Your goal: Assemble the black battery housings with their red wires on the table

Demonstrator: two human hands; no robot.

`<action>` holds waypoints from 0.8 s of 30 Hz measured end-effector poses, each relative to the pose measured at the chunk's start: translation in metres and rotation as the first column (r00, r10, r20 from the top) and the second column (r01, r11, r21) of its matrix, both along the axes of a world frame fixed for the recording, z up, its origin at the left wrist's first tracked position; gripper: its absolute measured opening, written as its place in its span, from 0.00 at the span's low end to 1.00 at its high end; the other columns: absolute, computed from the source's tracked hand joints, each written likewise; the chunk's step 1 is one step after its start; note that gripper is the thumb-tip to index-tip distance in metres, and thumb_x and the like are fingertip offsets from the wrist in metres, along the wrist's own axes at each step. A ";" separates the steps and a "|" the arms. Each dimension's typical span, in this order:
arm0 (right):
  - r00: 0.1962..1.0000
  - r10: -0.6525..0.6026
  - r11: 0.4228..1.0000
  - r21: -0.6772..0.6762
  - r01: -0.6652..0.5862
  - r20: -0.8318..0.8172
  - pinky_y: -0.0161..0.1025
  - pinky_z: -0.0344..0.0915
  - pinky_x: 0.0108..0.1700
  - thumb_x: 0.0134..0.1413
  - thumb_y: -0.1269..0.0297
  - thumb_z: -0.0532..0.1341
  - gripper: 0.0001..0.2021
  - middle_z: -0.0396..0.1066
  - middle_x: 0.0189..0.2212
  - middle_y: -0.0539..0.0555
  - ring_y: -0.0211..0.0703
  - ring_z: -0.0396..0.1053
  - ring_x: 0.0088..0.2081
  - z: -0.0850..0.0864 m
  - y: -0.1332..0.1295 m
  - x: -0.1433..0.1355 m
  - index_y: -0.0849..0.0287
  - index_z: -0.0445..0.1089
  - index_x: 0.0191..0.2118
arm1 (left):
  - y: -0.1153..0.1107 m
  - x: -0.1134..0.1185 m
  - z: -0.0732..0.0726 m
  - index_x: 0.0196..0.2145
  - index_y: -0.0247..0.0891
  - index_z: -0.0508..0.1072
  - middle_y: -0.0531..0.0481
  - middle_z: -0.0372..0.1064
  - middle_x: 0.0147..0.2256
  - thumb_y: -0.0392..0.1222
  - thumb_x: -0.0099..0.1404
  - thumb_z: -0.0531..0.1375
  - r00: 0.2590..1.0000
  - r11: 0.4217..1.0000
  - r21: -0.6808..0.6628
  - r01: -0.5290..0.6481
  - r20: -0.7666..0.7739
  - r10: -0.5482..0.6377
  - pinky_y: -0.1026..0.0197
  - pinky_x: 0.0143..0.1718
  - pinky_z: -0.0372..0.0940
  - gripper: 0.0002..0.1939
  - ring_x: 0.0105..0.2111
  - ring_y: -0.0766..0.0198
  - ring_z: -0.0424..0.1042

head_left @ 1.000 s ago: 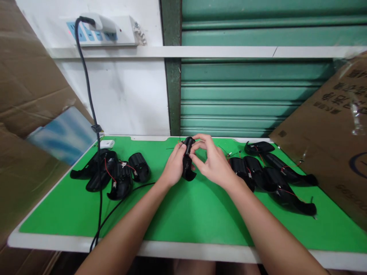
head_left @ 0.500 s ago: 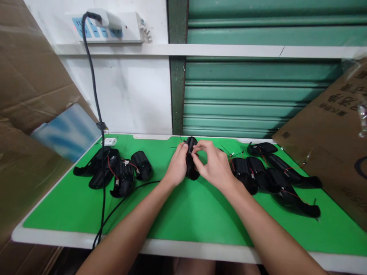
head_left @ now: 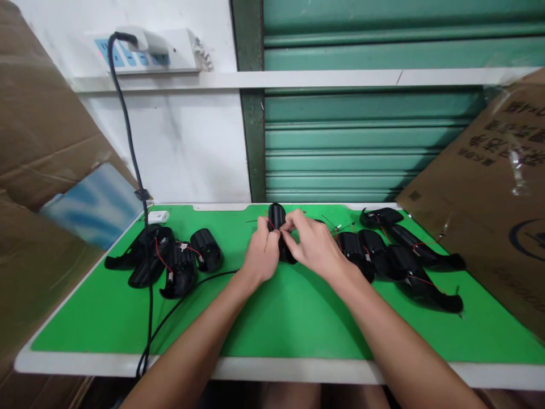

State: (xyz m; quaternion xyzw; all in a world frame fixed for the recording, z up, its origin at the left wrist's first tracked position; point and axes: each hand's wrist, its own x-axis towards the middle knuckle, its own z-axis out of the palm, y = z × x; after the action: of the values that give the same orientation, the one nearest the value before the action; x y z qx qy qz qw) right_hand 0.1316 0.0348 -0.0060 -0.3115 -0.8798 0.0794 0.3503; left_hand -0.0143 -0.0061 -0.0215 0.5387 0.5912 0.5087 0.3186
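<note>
A black curved plastic shell (head_left: 276, 215) with a thin red wire lies on the green mat at the middle, partly hidden by both hands. My left hand (head_left: 263, 250) is closed at its left side, thumb and fingertips on the wire over the shell. From the right, my right hand (head_left: 313, 241) pinches close to my left thumb; what is between its fingertips is too small to make out. More black shells with red wires lie to the left (head_left: 181, 270) and to the right (head_left: 419, 278).
A black cable (head_left: 150, 295) runs from the power strip (head_left: 179, 51) down across the mat's left side and over the front edge (head_left: 298, 369). Cardboard stands at the left (head_left: 38, 102) and right (head_left: 481, 187). A small white object (head_left: 158, 217) sits at the back left.
My left hand has moved from the shell's side to over its middle, its thumb now meeting my right fingertips. The view has shifted slightly.
</note>
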 end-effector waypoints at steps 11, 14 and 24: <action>0.899 0.051 0.876 -0.412 -0.249 -0.435 0.42 0.74 0.47 0.58 0.67 0.60 0.30 0.65 0.63 0.62 0.48 0.71 0.57 0.009 0.011 0.008 0.53 0.57 0.66 | 0.006 -0.014 -0.001 0.53 0.39 0.66 0.47 0.69 0.48 0.48 0.69 0.55 0.894 0.948 0.000 0.317 0.335 -0.299 0.52 0.58 0.61 0.18 0.51 0.56 0.67; 0.899 0.094 0.802 -0.502 -0.323 -0.429 0.41 0.75 0.46 0.58 0.68 0.59 0.33 0.68 0.61 0.60 0.48 0.72 0.56 0.011 0.008 0.007 0.53 0.55 0.69 | 0.002 -0.015 0.002 0.52 0.40 0.65 0.47 0.67 0.48 0.49 0.70 0.55 0.905 0.942 -0.016 0.336 0.282 -0.318 0.51 0.59 0.61 0.17 0.51 0.56 0.67; 0.906 0.139 0.786 -0.512 -0.347 -0.399 0.52 0.69 0.62 0.61 0.68 0.58 0.34 0.64 0.65 0.60 0.49 0.70 0.60 0.008 0.005 0.008 0.53 0.51 0.72 | -0.003 -0.018 0.007 0.57 0.38 0.61 0.44 0.64 0.52 0.46 0.73 0.50 0.915 0.918 0.002 0.397 0.075 -0.396 0.50 0.63 0.57 0.18 0.55 0.55 0.64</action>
State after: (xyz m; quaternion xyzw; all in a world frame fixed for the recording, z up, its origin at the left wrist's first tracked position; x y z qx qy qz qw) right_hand 0.1400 0.0396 0.0021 -0.2657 -0.7737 0.4373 0.3735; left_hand -0.0327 -0.0089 -0.0140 0.6259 0.4609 0.4494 0.4403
